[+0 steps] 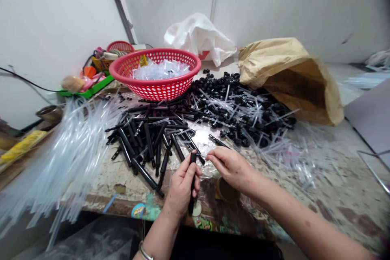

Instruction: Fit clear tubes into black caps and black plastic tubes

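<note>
Near the table's front edge my left hand (180, 187) is wrapped round a black tube (193, 170) held roughly upright. My right hand (230, 166) is just right of the tube's top, thumb and forefinger pinched on a thin clear piece that points toward the tube. How far that piece reaches is too small to tell. Behind my hands lies a pile of black tubes (149, 138). To its right is a heap of black caps (222, 85) mixed with short clear tubes (256, 109).
A red basket (155, 85) holds clear pieces. Long clear tubes (67, 150) hang over the left edge. Behind are a white bag (198, 34), an open brown paper bag (271, 57) and a green tray (99, 86). A round container (228, 191) sits below my right hand.
</note>
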The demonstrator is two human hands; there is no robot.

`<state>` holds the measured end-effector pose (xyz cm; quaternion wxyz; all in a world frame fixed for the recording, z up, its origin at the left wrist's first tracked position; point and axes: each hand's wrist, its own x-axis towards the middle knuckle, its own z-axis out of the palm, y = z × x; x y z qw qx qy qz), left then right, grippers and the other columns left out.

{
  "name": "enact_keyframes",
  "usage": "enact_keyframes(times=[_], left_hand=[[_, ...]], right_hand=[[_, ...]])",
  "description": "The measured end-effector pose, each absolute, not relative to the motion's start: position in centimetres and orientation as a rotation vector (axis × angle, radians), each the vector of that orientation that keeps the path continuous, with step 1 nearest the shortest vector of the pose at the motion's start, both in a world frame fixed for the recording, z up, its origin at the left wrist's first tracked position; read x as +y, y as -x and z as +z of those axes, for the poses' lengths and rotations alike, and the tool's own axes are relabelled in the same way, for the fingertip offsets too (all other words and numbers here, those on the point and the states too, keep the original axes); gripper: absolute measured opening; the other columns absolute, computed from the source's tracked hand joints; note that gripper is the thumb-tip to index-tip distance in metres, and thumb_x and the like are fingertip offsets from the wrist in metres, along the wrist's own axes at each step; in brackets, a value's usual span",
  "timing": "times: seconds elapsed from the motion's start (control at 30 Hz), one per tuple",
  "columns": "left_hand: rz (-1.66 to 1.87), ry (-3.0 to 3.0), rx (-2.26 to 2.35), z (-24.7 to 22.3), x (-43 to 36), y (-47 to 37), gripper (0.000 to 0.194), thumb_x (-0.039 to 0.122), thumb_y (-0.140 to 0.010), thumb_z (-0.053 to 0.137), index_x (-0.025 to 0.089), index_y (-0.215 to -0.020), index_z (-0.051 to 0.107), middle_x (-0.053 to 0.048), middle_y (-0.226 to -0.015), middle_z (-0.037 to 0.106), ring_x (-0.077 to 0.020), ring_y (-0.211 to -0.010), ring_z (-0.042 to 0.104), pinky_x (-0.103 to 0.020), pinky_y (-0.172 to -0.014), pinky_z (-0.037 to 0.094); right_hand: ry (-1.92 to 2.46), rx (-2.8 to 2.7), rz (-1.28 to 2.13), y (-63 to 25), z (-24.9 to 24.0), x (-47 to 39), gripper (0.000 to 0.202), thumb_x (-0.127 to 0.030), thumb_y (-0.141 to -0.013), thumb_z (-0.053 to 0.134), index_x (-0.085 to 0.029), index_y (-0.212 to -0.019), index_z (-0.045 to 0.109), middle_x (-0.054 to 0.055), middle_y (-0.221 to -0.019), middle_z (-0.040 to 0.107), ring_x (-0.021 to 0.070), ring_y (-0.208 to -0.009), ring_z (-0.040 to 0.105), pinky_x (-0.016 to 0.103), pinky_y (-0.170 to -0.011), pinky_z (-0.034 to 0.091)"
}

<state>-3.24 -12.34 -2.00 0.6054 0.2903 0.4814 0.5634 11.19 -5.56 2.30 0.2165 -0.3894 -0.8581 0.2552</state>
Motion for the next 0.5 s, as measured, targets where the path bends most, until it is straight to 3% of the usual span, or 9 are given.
enact_keyframes(times=[0.5], left_hand=[[1.225,-0.711,1.057,-2.56,-12.41,3.50,0.046,0.039,-0.084,0.052,0.021,-0.126,0.048,0.004,-0.072,0.046,-0.0018,-0.042,0.034,-0.012,-0.033,0.026]], right_hand=[[1.050,-2.454,0.706,-10.74,1.54,-5.28,0.028,-0.024,-0.089,0.035,-0.015,-0.072,0.055,0.008,-0.069,0.058,0.0162,-0.066,0.051,0.028,-0.063,0.039]])
